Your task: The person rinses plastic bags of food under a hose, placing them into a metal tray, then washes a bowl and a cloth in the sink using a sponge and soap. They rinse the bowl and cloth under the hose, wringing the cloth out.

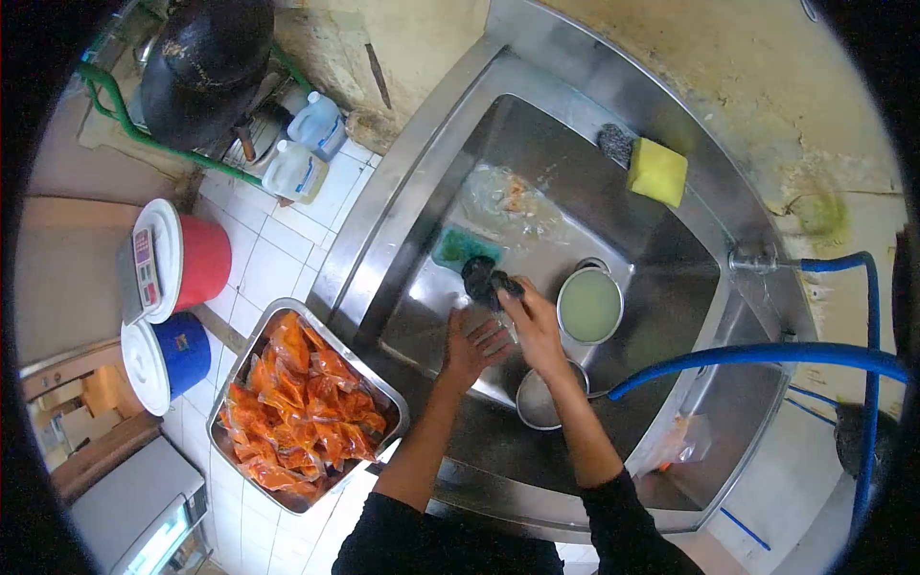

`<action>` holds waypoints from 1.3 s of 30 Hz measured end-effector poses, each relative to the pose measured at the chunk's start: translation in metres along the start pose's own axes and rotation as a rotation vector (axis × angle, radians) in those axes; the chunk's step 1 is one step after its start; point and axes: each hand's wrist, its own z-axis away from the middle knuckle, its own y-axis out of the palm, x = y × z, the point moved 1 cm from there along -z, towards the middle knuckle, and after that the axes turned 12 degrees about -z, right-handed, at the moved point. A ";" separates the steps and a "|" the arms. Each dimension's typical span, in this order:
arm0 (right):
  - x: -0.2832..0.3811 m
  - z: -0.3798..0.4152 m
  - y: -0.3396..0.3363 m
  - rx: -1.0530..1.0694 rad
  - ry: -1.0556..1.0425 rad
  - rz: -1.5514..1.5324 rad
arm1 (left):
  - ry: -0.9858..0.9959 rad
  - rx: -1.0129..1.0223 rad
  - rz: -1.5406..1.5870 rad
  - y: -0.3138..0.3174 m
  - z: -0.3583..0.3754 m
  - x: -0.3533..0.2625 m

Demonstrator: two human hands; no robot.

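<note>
Over the steel sink (pixel 431 355), my right hand (pixel 535 321) is closed on a small black object (pixel 500 287) that I cannot make out clearly. Beside it my left hand (pixel 471 347) is spread, palm up, with nothing in it. Just beyond the black object lie a dark round item (pixel 479 274) and a green tray-like piece (pixel 458 246). A clear plastic bag with orange bits (pixel 513 201) rests farther back on the basin floor. Right of my hands stands a mug of cloudy greenish liquid (pixel 589 306). My right forearm partly covers a second round vessel (pixel 539 401).
A steel tray (pixel 391 395) of orange packets is left of the sink. A yellow sponge (pixel 657 172) and a metal scourer (pixel 615 144) lie on the back ledge. A blue hose (pixel 747 355) crosses the right side. Buckets (pixel 203 264) (pixel 182 353) stand at left.
</note>
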 end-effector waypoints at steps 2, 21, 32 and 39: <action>0.023 0.028 0.001 0.002 0.077 -0.067 | -0.004 0.043 0.133 0.001 0.002 0.001; -0.105 0.061 0.060 -0.534 0.099 0.232 | 0.255 -0.436 -0.577 -0.025 -0.005 0.021; -0.092 0.066 0.051 -0.545 0.224 0.279 | 0.203 -0.301 -0.379 -0.028 -0.020 0.017; -0.148 0.018 -0.004 -0.377 0.388 -0.258 | 0.260 -0.276 -0.322 0.020 0.025 0.011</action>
